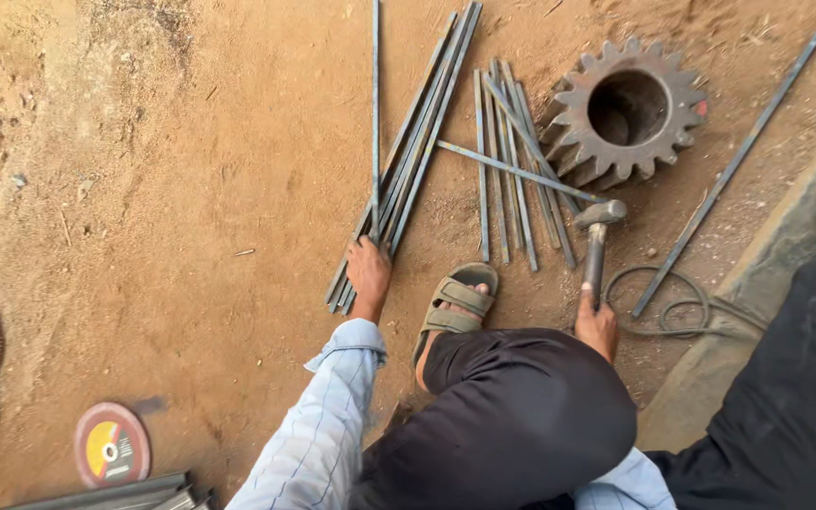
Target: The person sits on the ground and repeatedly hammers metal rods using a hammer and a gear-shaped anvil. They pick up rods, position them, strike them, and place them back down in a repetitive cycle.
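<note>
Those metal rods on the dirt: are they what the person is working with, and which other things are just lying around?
In hand:
- left hand on the bundle of metal rods
- right hand gripping the hammer

Lying about:
- rusty gear wheel
- second pile of rods
- lone long rod
- cutting disc
- coiled cable

Soft even daylight, faint shadows, sharp centre — edges slightly bowed

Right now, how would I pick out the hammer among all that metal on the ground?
Find the big rusty gear lying on the dirt at upper right. Just below it, right of the sandalled foot, the right hand grips the hammer. Unlike the thin flat steel rods beside it, it has a blocky head.
</note>
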`<action>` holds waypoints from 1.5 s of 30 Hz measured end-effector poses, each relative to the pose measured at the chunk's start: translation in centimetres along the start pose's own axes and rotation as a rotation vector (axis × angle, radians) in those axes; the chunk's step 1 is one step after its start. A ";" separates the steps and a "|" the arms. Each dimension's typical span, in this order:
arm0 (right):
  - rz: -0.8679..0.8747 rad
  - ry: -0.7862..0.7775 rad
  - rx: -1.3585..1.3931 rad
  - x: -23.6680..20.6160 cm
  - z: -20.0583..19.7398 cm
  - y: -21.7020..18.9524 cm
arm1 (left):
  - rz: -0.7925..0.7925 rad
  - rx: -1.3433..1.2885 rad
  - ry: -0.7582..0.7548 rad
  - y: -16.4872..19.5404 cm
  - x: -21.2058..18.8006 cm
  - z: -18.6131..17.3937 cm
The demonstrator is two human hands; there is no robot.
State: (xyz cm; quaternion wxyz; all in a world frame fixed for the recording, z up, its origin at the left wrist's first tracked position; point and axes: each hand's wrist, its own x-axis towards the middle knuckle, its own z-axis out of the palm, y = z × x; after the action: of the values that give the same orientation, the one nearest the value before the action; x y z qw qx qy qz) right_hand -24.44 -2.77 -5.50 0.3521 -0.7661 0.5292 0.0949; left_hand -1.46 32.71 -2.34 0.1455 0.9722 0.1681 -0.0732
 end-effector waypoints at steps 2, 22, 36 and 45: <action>0.027 -0.006 -0.017 0.5 -0.1 0.0 | 0.117 -0.014 -0.056 -0.9 0.2 1.1; 0.098 -0.084 0.066 -0.8 -1.7 -1.6 | 0.338 -0.771 -0.863 15.8 -8.6 2.2; 0.139 -0.173 0.259 -1.1 -1.9 -1.6 | -0.009 -1.536 -1.950 35.4 -12.3 -4.1; 0.158 -0.166 0.072 -0.3 -1.2 -0.9 | 0.204 -1.830 -1.996 41.5 -12.7 -6.9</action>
State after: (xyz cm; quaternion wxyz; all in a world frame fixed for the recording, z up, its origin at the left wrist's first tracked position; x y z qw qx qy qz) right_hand -24.09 -3.15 -4.04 0.4135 -0.6982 0.5601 0.1665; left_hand 1.77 -6.46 17.31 0.7972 0.0692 -0.0921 -0.5926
